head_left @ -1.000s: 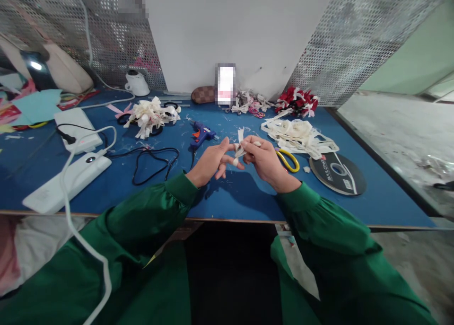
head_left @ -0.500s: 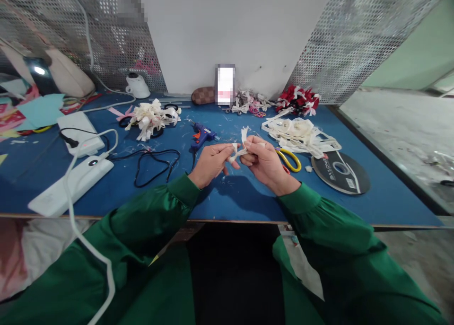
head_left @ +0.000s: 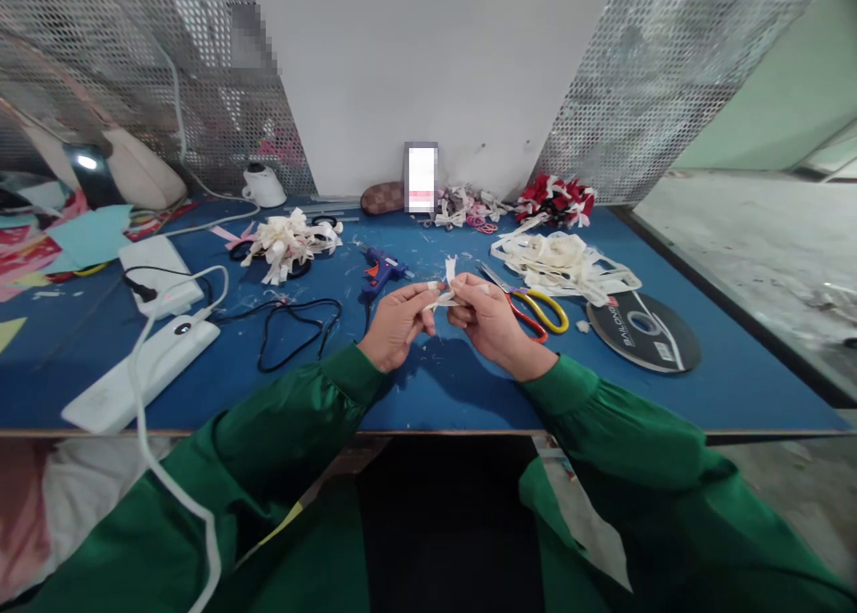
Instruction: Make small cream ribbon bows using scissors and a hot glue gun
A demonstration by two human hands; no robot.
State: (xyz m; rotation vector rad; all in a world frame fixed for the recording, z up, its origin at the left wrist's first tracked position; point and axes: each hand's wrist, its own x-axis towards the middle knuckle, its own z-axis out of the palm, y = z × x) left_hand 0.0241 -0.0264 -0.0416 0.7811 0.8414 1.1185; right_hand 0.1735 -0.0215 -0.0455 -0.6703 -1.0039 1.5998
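A short cream ribbon (head_left: 451, 269) is pinched between my two hands, one end standing up above the fingers. My left hand (head_left: 400, 323) grips its left part between thumb and fingers. On the other side my right hand (head_left: 492, 321) is closed on the ribbon, fingertips close to those of the left. The fingers hide much of the ribbon, so its folds cannot be made out. Just beyond my right hand lie scissors (head_left: 551, 311) with one yellow and one red handle. A blue glue gun (head_left: 382, 270) rests on the table beyond my left hand.
Loose cream ribbon (head_left: 569, 263) lies right, partly over a black reel disc (head_left: 646, 332). Ribbon bows (head_left: 287, 243) are heaped at left. White power strips (head_left: 144, 368) and a black cord (head_left: 268, 365) sit left. A lit phone (head_left: 421, 178) stands against the board.
My hands have come slightly closer together around the ribbon, and more of the scissors shows beside my right hand. The whole view has shifted a little with my head.
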